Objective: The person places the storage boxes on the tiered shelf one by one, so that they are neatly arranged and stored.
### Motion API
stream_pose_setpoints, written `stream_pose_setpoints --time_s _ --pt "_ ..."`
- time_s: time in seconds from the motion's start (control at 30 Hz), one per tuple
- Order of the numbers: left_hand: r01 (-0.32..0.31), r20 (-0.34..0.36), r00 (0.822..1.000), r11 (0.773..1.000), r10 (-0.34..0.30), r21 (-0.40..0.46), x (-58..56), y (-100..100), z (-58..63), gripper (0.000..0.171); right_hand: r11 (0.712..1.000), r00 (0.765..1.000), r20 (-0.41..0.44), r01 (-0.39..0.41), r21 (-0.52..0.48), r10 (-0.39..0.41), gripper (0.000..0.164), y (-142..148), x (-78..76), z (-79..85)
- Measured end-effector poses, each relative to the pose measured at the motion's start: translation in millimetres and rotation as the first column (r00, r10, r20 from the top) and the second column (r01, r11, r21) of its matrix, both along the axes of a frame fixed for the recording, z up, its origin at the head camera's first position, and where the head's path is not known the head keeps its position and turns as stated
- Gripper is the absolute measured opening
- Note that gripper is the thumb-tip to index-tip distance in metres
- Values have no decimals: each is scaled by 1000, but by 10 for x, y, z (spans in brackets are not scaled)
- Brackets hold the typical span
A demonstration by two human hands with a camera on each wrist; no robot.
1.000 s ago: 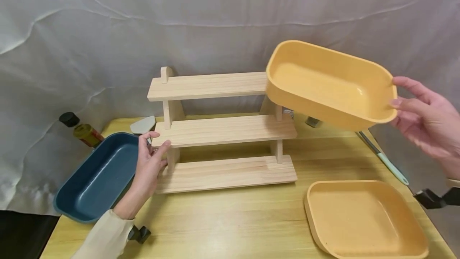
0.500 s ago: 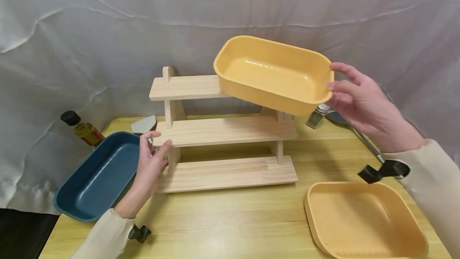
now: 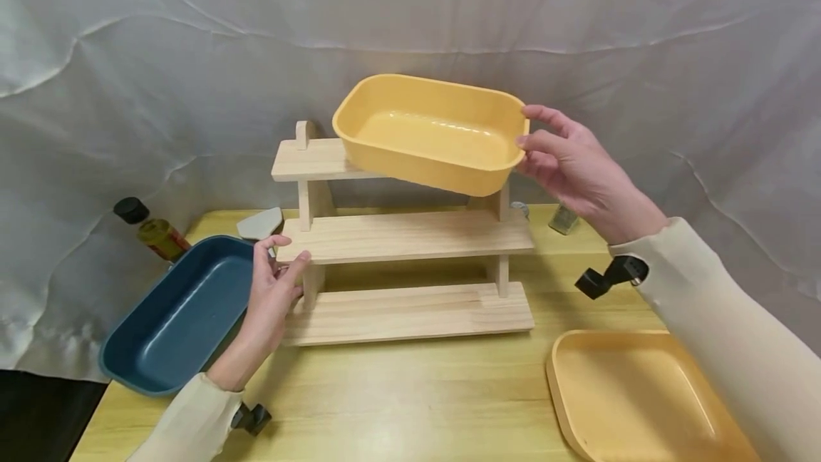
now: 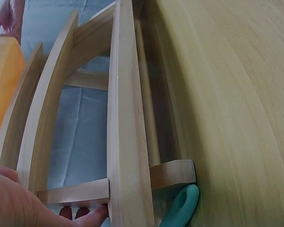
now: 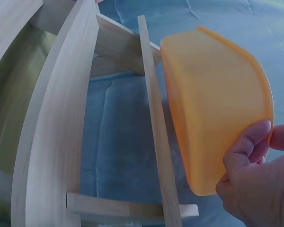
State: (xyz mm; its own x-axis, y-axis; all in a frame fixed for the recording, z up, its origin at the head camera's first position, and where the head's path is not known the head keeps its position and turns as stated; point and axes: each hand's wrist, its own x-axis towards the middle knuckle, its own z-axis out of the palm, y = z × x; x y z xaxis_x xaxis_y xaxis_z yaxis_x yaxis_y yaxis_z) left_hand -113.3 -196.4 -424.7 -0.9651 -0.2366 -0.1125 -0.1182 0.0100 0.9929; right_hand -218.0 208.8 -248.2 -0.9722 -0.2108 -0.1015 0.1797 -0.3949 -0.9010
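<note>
A three-tier wooden shelf rack stands on the table. My left hand grips the left end of its middle tier, thumb at the front edge; in the left wrist view, fingertips show beside the side support. My right hand pinches the right end wall of a yellow rectangular basin, thumb inside the rim. Slightly tilted, the basin hangs over the top tier. Its underside lies close to that tier in the right wrist view; I cannot tell whether they touch.
A second yellow basin lies at the front right, partly behind my right sleeve. On the left are a dark blue basin and a black-capped bottle. A small jar stands behind at the right. A teal handle pokes out by the rack.
My right hand has carried the yellow basin leftward from beyond the rack's right side to over its top tier. The left hand has kept its hold on the rack.
</note>
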Motion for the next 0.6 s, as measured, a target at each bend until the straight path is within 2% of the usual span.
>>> stream_pose_setpoints --time_s 0.33,0.6 --pt "14 -8 1000 1000 -14 -10 -20 48 -6 39 996 1000 -5 -10 86 11 46 -121 -121 -63" --pt "15 -7 1000 1000 -16 -10 -31 75 -23 40 992 1000 17 -23 127 21 52 -59 -336 -82"
